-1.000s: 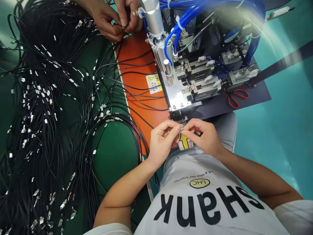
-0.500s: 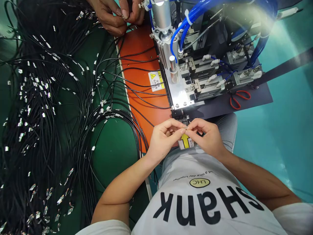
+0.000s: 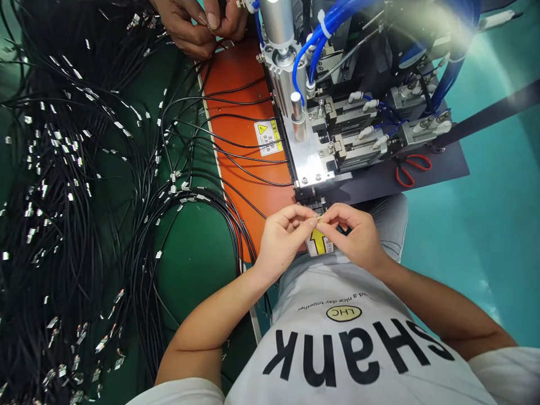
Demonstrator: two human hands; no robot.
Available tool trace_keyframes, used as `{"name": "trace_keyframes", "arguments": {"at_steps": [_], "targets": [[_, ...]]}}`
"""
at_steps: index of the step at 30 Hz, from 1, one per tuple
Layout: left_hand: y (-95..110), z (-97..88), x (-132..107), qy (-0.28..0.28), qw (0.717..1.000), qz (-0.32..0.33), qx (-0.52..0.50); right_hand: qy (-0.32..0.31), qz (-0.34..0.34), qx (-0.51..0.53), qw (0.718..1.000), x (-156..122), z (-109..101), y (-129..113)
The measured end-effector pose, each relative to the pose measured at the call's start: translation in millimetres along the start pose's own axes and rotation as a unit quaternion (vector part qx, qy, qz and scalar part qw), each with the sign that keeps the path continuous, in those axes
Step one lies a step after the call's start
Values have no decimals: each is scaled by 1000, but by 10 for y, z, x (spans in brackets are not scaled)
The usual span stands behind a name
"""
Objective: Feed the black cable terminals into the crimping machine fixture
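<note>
My left hand and my right hand meet fingertip to fingertip just below the front of a metal machine. Both pinch one tiny metal piece between thumb and forefinger. A yellow arrow label shows right under the fingers. An orange mat lies to the left of my hands, crossed by several black cables that run into the machine's side.
A big heap of black cables with metal ends covers the green table on the left. Another person's hands work at the top edge. Red-handled scissors lie on the dark base plate. Blue hoses arch over the machine.
My hands have stayed pinched together and shifted slightly upward toward the machine's front. The other person's hands moved a little toward the top edge.
</note>
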State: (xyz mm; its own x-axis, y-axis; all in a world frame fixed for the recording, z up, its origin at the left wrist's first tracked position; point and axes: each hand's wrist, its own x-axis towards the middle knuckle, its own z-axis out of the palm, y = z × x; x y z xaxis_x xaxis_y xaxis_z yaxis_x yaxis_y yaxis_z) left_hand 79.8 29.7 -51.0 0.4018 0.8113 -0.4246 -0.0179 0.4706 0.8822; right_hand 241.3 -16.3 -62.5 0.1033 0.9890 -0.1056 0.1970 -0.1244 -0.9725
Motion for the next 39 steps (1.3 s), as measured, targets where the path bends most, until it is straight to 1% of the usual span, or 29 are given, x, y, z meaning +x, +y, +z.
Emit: {"name": "trace_keyframes", "arguments": {"at_steps": [3, 7, 11, 15, 19, 25, 30, 34, 36, 39], "targets": [[13, 24, -10, 3, 1000, -10, 10, -8, 5, -12, 1000, 3, -47, -3], [19, 44, -17, 2, 1000, -12, 19, 5, 2, -17, 1000, 12, -104, -42], [12, 49, -9, 3, 999, -8, 36, 12, -10, -20, 1000, 14, -102, -62], [18, 53, -6, 4, 999, -7, 37, 16, -5, -22, 1000, 5, -82, -50], [22, 59, -7, 8, 999, -4, 38, 12, 9, -7, 1000, 8, -86, -36], [15, 72, 1, 14, 999, -2, 41, 5, 44, 44, 998, 20, -64, -12], [15, 80, 4, 21, 999, -1, 33, 35, 47, 47, 997, -17, -11, 12], [2, 71, -3, 15, 999, -6, 32, 10, 54, 63, 996, -23, -51, 34], [-4, 67, -5, 15, 999, -8, 33, 3, 42, 64, 997, -14, -79, 37], [-7, 66, -2, 14, 999, -8, 37, 17, 3, 42, 999, 3, -92, 22]]}}
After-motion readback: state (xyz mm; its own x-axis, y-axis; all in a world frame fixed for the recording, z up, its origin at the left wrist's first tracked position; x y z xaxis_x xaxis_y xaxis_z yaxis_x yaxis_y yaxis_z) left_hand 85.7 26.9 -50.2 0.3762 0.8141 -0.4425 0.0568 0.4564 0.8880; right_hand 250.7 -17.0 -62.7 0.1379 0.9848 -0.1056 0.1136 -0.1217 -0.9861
